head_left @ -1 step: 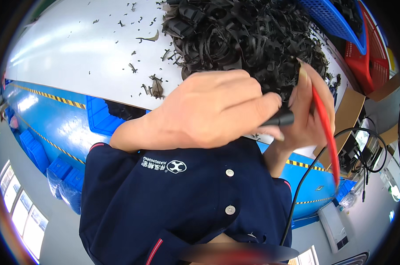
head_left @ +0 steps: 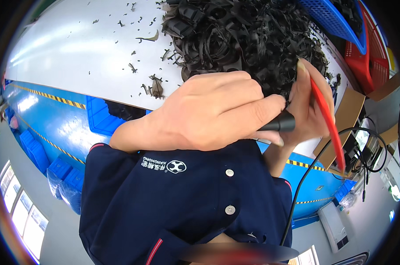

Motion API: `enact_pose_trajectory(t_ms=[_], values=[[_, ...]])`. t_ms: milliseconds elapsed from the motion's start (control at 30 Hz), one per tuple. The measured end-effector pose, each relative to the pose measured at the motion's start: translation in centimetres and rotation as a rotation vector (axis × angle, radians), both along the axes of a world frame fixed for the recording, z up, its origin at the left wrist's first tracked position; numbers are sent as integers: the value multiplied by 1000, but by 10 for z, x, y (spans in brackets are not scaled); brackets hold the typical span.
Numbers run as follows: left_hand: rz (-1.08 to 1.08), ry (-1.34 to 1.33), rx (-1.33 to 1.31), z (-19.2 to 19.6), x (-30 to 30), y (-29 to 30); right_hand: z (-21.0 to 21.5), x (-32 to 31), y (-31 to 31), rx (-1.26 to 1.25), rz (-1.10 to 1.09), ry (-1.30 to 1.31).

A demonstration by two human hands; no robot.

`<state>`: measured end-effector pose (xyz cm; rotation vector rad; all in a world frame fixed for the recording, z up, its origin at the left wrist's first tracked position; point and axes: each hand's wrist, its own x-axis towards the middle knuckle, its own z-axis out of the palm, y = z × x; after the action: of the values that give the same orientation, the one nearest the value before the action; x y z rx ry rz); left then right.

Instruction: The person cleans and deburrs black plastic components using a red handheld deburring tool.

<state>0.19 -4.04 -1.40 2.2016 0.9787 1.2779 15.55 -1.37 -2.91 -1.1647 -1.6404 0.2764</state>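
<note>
My left hand [head_left: 213,110] reaches across the middle, its fingers closed around a black cylindrical part [head_left: 283,123] whose round end sticks out toward the right. Close beside that end is my right hand [head_left: 312,106], closed on a slender red-handled tool [head_left: 327,119]. The red handle slants down past the palm and its lower end hangs free. The tool's working tip is hidden by my fingers. Just beyond both hands lies a large heap of black plastic parts and trimmings [head_left: 226,39].
The white table [head_left: 76,53] carries loose black scraps [head_left: 155,87] left of the heap. Blue basket [head_left: 336,22] and red basket [head_left: 356,62] stand at the far right. A cardboard box [head_left: 350,106] and black cables [head_left: 372,132] lie at right. A blue bin [head_left: 98,117] sits below the table edge.
The red handle's lower end has swung slightly right and up. The black cylindrical part and my left fingers have shifted a little to the right.
</note>
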Motion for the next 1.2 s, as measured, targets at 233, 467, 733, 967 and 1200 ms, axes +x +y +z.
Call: enact_pose_trajectory(t_ms=[233, 467, 733, 967, 1200], values=[[-72, -171, -41, -4, -6, 16, 3, 17, 6, -248, 81, 421], [-28, -239, -158, 2, -9, 12, 14, 28, -13, -340, 299, 788], [2, -251, -93, -6, -7, 13, 20, 13, -18, -414, 514, 835], [39, -264, -68, -9, -3, 13, 21, 8, -21, -438, 452, 831], [40, -265, -81, -9, -3, 12, 20, 8, -21, -445, 427, 841]])
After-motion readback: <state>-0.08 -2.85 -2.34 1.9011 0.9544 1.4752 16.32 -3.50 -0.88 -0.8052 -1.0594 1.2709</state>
